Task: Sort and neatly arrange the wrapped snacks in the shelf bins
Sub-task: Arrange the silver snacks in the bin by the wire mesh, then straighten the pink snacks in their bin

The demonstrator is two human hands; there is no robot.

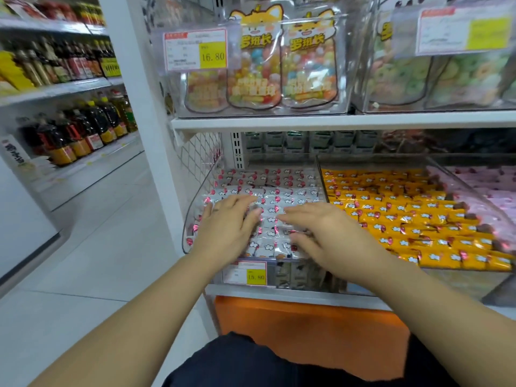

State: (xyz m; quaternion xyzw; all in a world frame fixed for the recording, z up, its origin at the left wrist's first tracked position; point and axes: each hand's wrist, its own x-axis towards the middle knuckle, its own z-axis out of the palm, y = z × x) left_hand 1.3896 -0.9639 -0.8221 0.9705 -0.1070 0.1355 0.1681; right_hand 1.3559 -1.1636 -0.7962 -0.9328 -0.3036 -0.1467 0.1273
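Note:
White wrapped snacks with red ends (282,188) fill the leftmost clear bin (195,208) on the lower shelf, laid in rows. My left hand (226,224) lies flat on them at the bin's left, fingers straight. My right hand (321,233) rests palm down on the same snacks at the bin's right, fingers spread and slightly bent, holding nothing. Yellow wrapped snacks (413,219) fill the middle bin. Pink wrapped snacks (485,191) lie in the right bin.
A price tag (245,272) hangs on the left bin's front. Above, a white shelf (335,121) carries clear boxes of candy bags (282,60). An orange panel (307,325) sits below. Bottles (78,129) line shelves across the aisle at left.

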